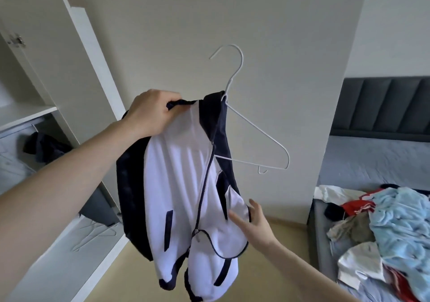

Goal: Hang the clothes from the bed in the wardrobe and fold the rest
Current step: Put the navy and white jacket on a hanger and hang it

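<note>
Head view: left hand (152,111) grips smooth white-navy jacket (186,185) on wire hanger (256,127).

Ahead of me stands a plain beige wall (267,34); the dark grey padded headboard (384,106) sits right, tan floor (279,227) below.

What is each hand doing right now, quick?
Left hand: grips the collar of the white and navy jacket, holding it up with the hanger.
Right hand: open, fingers straight, touching the jacket's side.
</note>
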`<state>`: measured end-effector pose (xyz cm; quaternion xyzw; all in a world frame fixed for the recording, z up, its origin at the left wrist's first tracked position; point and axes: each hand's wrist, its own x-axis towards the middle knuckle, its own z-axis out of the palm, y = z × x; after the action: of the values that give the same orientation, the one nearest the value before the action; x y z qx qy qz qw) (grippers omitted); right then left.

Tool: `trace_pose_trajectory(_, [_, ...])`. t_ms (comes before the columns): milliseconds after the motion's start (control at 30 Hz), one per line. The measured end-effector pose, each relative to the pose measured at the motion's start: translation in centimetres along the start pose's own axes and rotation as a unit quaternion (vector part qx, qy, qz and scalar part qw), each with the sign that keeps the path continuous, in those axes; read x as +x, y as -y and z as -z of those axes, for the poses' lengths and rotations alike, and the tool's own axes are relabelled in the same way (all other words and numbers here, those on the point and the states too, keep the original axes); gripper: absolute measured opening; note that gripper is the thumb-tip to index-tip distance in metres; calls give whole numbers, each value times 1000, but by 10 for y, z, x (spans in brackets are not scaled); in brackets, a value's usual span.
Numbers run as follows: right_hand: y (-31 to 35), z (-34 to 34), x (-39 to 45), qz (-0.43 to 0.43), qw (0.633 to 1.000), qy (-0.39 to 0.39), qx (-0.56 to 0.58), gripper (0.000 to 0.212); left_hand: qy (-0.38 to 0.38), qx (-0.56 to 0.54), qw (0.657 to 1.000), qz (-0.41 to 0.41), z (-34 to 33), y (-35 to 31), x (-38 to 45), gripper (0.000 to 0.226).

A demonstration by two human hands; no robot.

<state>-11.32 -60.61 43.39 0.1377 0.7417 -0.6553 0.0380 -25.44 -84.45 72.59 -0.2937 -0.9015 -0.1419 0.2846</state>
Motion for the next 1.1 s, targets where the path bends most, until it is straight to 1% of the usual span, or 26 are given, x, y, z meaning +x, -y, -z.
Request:
trace_pose_trajectory(33, [1,-1,10,-15,999,-6,-28,96,1,-2,1000,-4,2,-1,0,43])
trace_pose_trajectory(100, [5,5,26,-24,997,-37,-56,40,3,-3,1000,-10,7,-1,-2,44])
trace_pose_trajectory(133, [10,13,33,-11,997,-59,-52,26,3,-4,1000,-11,11,1,-4,46])
trace_pose_trajectory(167, [15,25,40,5,996,-87,-35,30,6,-3,1000,-11,15,5,-7,46])
trace_pose_trajectory(200, [21,39,47,15,993,-117,-3,30,11,5,1000,-10,20,11,-11,48])
trace_pose_trajectory(267, [41,72,58,18,987,-145,68,19,34,49,998,-12,29,26,-21,49])
trace_pose_trajectory(333, [68,99,66,20,984,-137,114,10,66,103,992,-15,33,42,-33,49])
trace_pose_trajectory(467, [143,123,63,96,980,-140,107,12,99,201,974,-27,23,66,-48,35])
trace_pose_trajectory(533, [179,118,50,146,978,-113,94,12,98,241,966,-4,13,73,-52,35])
trace_pose_trajectory(567, [194,113,41,171,978,-87,84,12,87,250,964,15,7,75,-54,34])
trace_pose_trajectory(633, [214,101,21,212,976,-15,49,12,61,247,964,73,-4,77,-54,31])
trace_pose_trajectory(700, [223,87,5,241,968,59,-23,16,61,244,957,147,-12,77,-52,31])
trace_pose_trajectory(733, [224,83,1,255,962,71,-68,16,58,244,952,178,-14,78,-50,31])
trace_pose_trajectory(767, [224,82,0,265,957,59,-105,17,50,237,948,206,-14,80,-49,33])
trace_pose_trajectory(800, [224,84,2,271,954,23,-123,17,38,230,947,223,-14,83,-48,34])
trace_pose_trajectory(867, [220,97,8,259,958,-65,-100,15,3,201,949,242,-12,89,-48,23])
trace_pose_trajectory(900, [216,106,11,247,961,-97,-79,16,-13,185,951,248,-12,92,-49,19])
trace_pose_trajectory(933, [212,114,14,236,963,-113,-65,17,-25,170,951,256,-11,94,-49,19])
trace_pose_trajectory(1000, [205,120,16,234,966,-93,-60,14,-22,160,947,278,-14,94,-48,24])
trace_pose_trajectory(1100, [209,96,4,277,959,-14,-59,9,1,153,943,296,-23,77,-35,21])
